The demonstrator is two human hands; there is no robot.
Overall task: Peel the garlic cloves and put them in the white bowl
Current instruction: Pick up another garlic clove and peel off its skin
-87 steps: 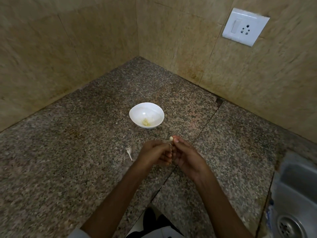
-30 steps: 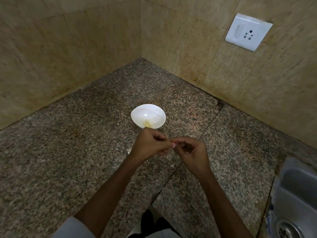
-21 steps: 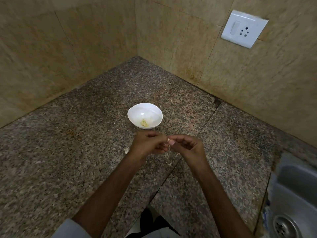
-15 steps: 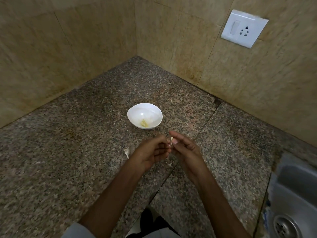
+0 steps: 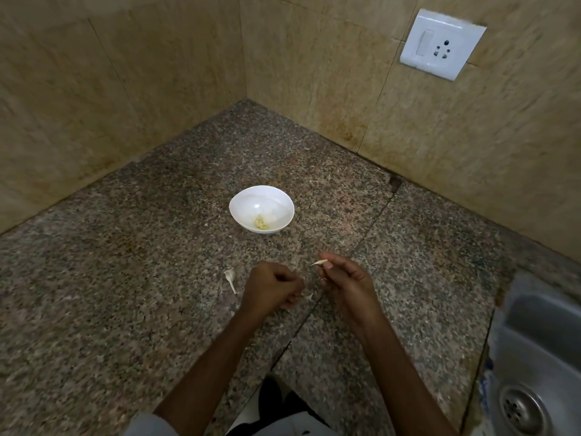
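**White bowl holds peeled cloves**

It sits on the granite counter, beyond both hands. The right hand pinches a pale garlic piece; the left hand is curled, its contents impossible to tell. A garlic scrap lies left of it.

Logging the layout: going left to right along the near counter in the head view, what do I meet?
In order: garlic scrap → left hand → right hand, pinching a pale sliver → sink.
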